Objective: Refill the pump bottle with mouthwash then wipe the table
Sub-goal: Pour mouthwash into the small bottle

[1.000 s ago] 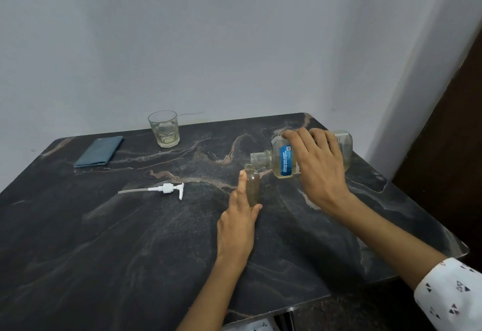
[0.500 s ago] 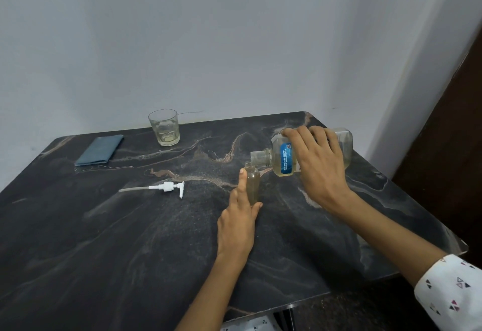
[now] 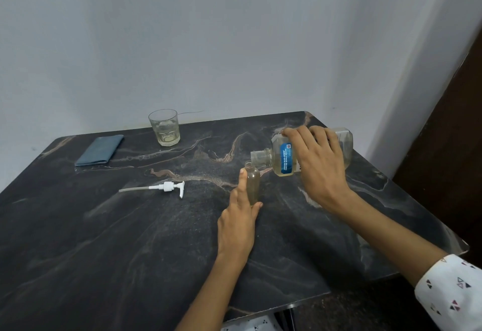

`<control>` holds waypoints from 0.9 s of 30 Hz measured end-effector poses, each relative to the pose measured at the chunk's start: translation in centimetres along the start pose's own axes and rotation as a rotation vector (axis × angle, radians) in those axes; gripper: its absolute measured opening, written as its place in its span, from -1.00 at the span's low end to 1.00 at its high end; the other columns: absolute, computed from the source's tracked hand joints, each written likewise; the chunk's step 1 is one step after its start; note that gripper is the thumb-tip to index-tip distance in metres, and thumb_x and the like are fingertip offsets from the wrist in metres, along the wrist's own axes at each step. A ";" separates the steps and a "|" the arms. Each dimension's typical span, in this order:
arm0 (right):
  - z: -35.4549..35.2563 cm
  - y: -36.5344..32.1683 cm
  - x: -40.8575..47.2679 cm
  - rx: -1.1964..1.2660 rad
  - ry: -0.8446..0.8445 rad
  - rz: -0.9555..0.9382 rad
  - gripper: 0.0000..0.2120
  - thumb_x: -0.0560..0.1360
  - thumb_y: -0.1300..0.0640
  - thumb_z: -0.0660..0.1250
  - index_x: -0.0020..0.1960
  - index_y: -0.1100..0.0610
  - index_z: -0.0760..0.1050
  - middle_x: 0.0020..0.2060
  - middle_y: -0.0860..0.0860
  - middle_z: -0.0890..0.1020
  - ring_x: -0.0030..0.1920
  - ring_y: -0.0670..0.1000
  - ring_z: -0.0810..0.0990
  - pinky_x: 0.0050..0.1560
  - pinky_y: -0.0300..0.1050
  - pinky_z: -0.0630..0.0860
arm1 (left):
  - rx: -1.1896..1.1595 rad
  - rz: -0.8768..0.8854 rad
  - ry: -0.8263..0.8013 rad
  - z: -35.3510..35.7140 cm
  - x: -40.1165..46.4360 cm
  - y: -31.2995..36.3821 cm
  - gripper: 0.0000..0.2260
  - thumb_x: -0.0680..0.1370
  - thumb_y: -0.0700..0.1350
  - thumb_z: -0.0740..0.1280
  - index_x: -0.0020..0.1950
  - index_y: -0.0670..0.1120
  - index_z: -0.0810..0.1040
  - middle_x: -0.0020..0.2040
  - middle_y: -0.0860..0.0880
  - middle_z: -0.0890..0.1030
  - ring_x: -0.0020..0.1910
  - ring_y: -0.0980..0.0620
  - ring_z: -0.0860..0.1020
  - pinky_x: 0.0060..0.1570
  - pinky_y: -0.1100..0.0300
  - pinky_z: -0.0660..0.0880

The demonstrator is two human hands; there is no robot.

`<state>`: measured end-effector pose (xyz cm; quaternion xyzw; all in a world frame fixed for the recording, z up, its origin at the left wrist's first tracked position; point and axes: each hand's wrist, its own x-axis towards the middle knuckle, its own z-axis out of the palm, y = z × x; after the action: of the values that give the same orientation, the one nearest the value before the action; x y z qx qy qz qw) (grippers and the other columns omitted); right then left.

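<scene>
A small clear pump bottle [image 3: 253, 183] stands upright near the middle of the dark marble table [image 3: 130, 239], its neck uncapped. My left hand [image 3: 238, 222] holds it from the near side, index finger up its left flank and thumb at its base. My right hand [image 3: 317, 163] grips a large mouthwash bottle [image 3: 283, 158] with a blue label, tipped on its side, its open mouth just above the small bottle's neck. The white pump head [image 3: 167, 187] with its tube lies flat to the left. A folded blue cloth [image 3: 100, 149] lies at the far left.
A glass tumbler [image 3: 164, 127] with a little pale liquid stands at the table's back edge by the grey wall. A dark door panel [image 3: 448, 148] rises on the right. The table's near edge runs close to my forearms.
The mouthwash bottle has stayed tipped over the small bottle's neck, lifting only a touch. My left hand keeps the same hold.
</scene>
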<state>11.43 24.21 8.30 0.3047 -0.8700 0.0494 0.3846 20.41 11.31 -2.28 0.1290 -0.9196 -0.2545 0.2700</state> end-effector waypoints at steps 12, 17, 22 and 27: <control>0.3 0.0 -0.1 0.004 0.042 -0.006 -0.23 0.01 0.33 0.64 0.19 0.15 0.50 -0.01 0.11 0.59 0.00 0.16 0.52 0.10 -0.02 0.30 | -0.007 -0.008 0.007 -0.2 -0.1 0.2 -0.16 0.55 0.05 0.27 0.31 0.27 -0.48 0.35 -0.11 0.43 -0.04 -0.07 0.61 -0.10 0.03 0.54; 0.3 0.0 -0.1 0.019 0.038 -0.008 -0.23 0.02 0.33 0.64 0.19 0.15 0.49 0.00 0.11 0.59 0.03 0.17 0.52 0.11 0.04 0.40 | -0.011 -0.008 0.008 -0.1 0.0 0.2 -0.14 0.55 0.06 0.27 0.27 0.32 -0.52 0.35 -0.10 0.43 -0.05 -0.07 0.61 -0.11 0.04 0.53; 0.1 0.0 0.0 0.027 0.048 -0.011 -0.22 -0.03 0.31 0.65 0.17 0.17 0.51 -0.01 0.13 0.60 0.01 0.19 0.54 0.08 0.06 0.46 | -0.018 -0.004 0.011 -0.2 -0.1 0.2 -0.11 0.55 0.05 0.27 0.24 0.35 -0.56 0.36 -0.09 0.43 -0.03 -0.06 0.61 -0.10 0.03 0.53; 0.1 0.0 -0.1 0.029 0.063 -0.014 -0.22 -0.04 0.30 0.66 0.15 0.17 0.52 -0.03 0.14 0.60 -0.02 0.20 0.55 0.05 0.07 0.48 | -0.027 -0.007 0.012 -0.3 -0.1 0.2 -0.16 0.55 0.05 0.27 0.30 0.29 -0.48 0.37 -0.10 0.41 -0.01 -0.08 0.61 -0.08 0.02 0.54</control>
<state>11.40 24.16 8.15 0.3144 -0.8546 0.0687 0.4076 20.66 11.44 -2.02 0.1302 -0.9141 -0.2670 0.2762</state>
